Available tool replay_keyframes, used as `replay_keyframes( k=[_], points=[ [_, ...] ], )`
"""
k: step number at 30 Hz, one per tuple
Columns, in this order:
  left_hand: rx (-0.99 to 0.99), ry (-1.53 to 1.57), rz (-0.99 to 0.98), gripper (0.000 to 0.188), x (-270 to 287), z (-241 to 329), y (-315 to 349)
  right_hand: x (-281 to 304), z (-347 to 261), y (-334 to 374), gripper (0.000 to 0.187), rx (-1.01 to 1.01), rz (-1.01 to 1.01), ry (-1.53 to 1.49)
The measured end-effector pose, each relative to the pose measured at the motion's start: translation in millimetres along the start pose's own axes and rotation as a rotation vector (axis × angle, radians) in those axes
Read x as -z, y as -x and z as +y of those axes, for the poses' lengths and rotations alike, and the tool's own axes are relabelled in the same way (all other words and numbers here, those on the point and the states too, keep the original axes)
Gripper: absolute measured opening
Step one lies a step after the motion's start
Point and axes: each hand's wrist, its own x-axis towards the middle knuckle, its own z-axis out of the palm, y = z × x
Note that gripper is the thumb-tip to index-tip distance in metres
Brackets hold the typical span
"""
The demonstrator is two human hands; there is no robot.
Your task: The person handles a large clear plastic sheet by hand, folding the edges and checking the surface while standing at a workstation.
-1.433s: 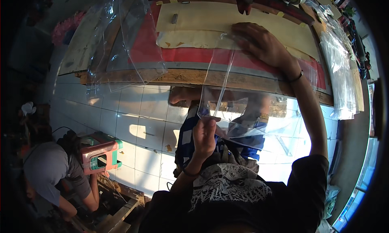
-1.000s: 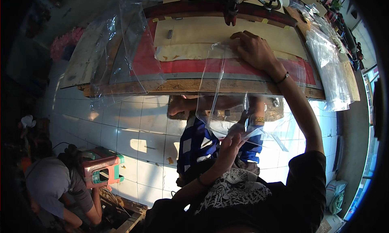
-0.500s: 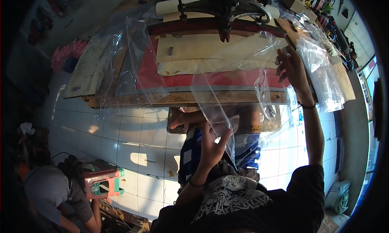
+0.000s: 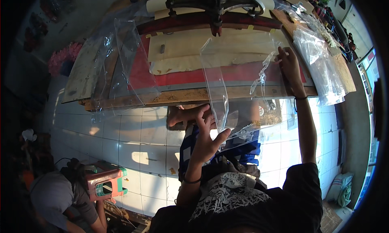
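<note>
Wooden workbench [image 4: 190, 96] fills the upper view, topped with a red mat [image 4: 178, 77] and a cream sheet [image 4: 227, 51]; a dark iron press [image 4: 214, 6] stands at its far edge. Beyond my right hand, a heap of clear plastic bags [image 4: 320, 67] lies on the bench's end. More clear film [image 4: 121, 63] drapes over the bench well off to the side of my left hand.

Between my two hands I hold a clear plastic bag [image 4: 239, 79], stretched above the bench's near edge. My left hand [image 4: 204, 138] is raised, fingers spread, with the thumb pressed to the bag's lower corner. My right hand [image 4: 289, 67] reaches further out, fingers closed on the bag's upper edge.

Below my left elbow, another person [image 4: 56, 196] crouches on the white tiled floor [image 4: 133, 140] beside a small pink and green stool [image 4: 106, 184].
</note>
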Motion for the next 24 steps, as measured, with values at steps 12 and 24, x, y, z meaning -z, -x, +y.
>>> replay_keyframes(
  k=[12, 24],
  points=[
    [0.081, -0.025, 0.029, 0.032, -2, -14, 19, -1, 6, 1, 0.034, -0.026, 0.013, -0.044],
    [0.092, 0.127, 0.034, 0.066, -2, -8, 6, -1, 16, -6, 0.032, 0.066, 0.073, 0.059]
  ],
)
